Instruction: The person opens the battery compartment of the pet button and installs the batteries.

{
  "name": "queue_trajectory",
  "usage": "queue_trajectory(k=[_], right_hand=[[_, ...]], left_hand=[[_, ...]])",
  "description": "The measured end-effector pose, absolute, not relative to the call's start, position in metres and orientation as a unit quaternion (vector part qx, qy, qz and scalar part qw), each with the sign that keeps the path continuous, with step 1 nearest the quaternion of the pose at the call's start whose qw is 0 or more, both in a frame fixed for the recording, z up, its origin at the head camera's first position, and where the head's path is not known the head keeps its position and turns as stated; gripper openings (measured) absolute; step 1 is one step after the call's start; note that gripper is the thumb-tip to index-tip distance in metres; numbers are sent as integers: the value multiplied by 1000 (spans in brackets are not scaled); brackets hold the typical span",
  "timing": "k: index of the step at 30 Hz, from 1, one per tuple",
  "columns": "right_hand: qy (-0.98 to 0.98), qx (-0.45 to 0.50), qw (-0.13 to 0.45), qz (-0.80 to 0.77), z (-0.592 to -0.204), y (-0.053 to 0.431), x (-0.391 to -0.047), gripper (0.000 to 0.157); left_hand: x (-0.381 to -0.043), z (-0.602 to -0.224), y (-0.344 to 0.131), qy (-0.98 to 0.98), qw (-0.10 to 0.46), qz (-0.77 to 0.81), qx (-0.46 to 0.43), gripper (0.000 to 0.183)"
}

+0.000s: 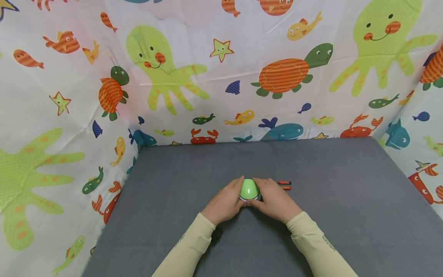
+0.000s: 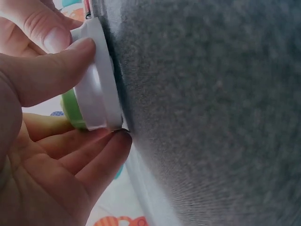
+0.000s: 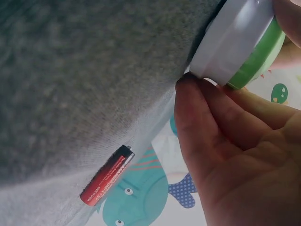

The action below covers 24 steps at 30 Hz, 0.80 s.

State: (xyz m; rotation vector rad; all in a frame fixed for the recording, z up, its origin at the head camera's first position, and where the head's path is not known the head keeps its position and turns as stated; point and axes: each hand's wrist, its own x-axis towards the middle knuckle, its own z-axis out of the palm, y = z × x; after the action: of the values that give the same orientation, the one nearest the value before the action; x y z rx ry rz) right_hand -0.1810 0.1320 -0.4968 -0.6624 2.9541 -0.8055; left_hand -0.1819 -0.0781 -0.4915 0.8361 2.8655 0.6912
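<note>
A round white device with a green domed top (image 1: 249,189) stands on the grey tabletop between both hands. My left hand (image 1: 226,201) grips its left side, the thumb on the white base (image 2: 97,101) and the fingers curved round toward the far side. From the right, my right hand (image 1: 277,200) holds it likewise, its fingertips low against the white rim (image 3: 221,44). The thumbs come close together at the near side. The underside faces the cloth and is hidden.
Just right of my right hand lie two small red batteries with black ends, one battery (image 1: 285,182) farther back and another battery (image 1: 286,188) partly covered by the hand. A grey cloth (image 1: 173,173) covers the table. Printed sea-animal curtains (image 1: 238,50) stand behind and at the sides.
</note>
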Motion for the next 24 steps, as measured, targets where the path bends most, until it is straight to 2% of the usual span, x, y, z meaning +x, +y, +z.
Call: queue_trajectory(k=[14,20,24], right_hand=[[922,-197,35,-332,-486,130,-182,71],[912,-178,33,-368,-483,132,-182,62],[913,-168,24,-371,-484,131,-182,63]], left_hand=[[-182,-483,-82,940,46,246,232,90],[-180,-478,-80,931,55,276,234,91],[-179,-475,-81,921,68,312,223,90]])
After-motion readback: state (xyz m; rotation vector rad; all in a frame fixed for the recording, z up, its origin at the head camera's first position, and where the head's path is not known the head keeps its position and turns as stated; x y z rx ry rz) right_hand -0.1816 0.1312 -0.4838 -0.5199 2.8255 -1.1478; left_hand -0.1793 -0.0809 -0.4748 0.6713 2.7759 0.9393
